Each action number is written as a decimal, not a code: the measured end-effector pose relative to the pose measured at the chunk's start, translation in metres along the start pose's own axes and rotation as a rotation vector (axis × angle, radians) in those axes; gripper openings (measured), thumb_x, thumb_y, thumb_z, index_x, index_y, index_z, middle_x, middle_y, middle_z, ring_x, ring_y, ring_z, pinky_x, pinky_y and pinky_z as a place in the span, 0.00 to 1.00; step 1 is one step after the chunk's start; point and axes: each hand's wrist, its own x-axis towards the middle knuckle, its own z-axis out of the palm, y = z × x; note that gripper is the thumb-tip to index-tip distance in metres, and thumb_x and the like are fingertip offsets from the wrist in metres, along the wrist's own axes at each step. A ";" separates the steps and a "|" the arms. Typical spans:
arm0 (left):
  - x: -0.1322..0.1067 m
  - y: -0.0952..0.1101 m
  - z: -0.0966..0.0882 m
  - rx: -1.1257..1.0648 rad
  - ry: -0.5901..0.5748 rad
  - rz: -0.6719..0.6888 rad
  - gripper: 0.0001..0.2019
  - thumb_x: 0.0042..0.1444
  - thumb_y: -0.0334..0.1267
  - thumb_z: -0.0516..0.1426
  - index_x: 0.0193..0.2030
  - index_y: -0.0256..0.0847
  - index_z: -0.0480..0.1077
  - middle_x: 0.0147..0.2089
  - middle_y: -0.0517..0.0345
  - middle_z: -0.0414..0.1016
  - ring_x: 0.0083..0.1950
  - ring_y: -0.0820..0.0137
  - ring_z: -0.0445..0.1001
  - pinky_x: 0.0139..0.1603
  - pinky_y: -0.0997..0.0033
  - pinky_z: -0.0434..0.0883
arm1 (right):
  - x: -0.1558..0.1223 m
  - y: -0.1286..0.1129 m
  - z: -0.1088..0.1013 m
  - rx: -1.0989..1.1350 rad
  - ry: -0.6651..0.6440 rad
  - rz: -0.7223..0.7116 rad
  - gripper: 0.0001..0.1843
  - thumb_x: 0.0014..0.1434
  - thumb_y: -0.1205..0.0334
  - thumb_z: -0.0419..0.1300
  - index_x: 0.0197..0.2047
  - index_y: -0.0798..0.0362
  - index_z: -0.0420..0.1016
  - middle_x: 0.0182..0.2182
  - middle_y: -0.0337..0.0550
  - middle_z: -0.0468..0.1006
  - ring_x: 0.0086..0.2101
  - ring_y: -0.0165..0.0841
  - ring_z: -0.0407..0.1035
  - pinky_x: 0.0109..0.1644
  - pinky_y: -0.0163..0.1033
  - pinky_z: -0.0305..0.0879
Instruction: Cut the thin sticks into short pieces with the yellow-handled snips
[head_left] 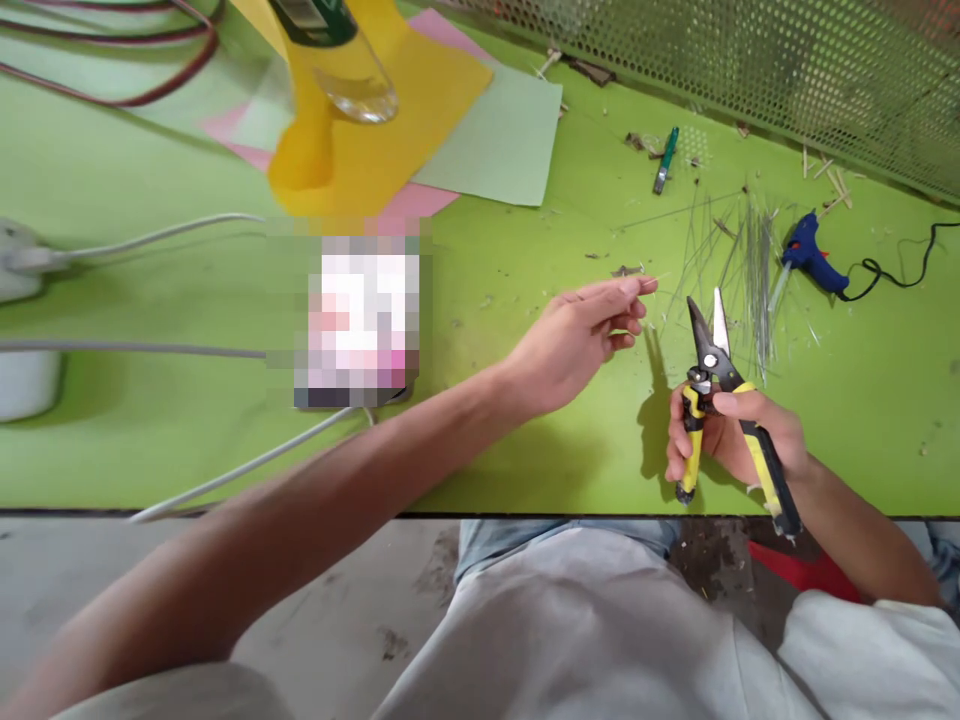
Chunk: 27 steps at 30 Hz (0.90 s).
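Our left hand (574,345) is pinching a thin pale sliver (661,277) between thumb and finger; its long axis is running right and slightly away from us, just left of the spread-bladed yellow-and-black snips (721,372) our right hand (729,450) is gripping.

From my end of the feed I look down on a bright green counter (487,260), smooth and faintly scuffed, its dark front edge (435,516) running almost level across my view. At the upper right I see a perforated panel (712,80) standing along the counter's far side and slanting down toward the right; green shows through its round holes, with a reddish blur at the top corner. Near its foot I make out a small patch of light dots (694,145) on the green surface. Soft shadows lie nearer the front. Below the edge I see grey floor (337,620) with darker stains, and something red (802,572) at lower right, too hidden for me to identify.
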 end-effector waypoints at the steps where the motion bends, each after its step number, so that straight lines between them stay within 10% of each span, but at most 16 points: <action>1: 0.000 0.001 0.001 -0.098 0.007 -0.050 0.12 0.74 0.40 0.59 0.55 0.38 0.81 0.46 0.52 0.86 0.42 0.72 0.83 0.45 0.74 0.78 | 0.000 0.000 -0.001 0.008 -0.012 -0.004 0.22 0.60 0.44 0.71 0.45 0.54 0.78 0.30 0.41 0.83 0.32 0.39 0.83 0.42 0.45 0.81; 11: -0.009 0.021 0.013 -0.381 -0.108 -0.068 0.20 0.73 0.32 0.51 0.67 0.43 0.74 0.79 0.58 0.70 0.77 0.57 0.72 0.78 0.51 0.68 | 0.005 0.004 -0.008 0.033 -0.005 0.002 0.23 0.59 0.44 0.73 0.45 0.54 0.82 0.31 0.41 0.84 0.34 0.40 0.84 0.45 0.44 0.81; 20: 0.009 0.024 -0.016 0.097 -0.092 0.000 0.19 0.67 0.27 0.60 0.63 0.33 0.73 0.58 0.39 0.85 0.61 0.57 0.86 0.68 0.49 0.79 | -0.002 -0.015 -0.010 -0.006 0.122 -0.119 0.22 0.56 0.43 0.74 0.43 0.52 0.85 0.30 0.41 0.83 0.34 0.41 0.83 0.46 0.46 0.81; 27: -0.008 0.027 -0.034 0.427 -0.162 -0.037 0.15 0.67 0.35 0.62 0.58 0.34 0.75 0.62 0.37 0.84 0.67 0.54 0.83 0.70 0.48 0.80 | -0.003 -0.029 -0.014 -0.020 0.250 -0.180 0.23 0.51 0.42 0.73 0.40 0.52 0.85 0.29 0.42 0.80 0.31 0.40 0.80 0.44 0.48 0.83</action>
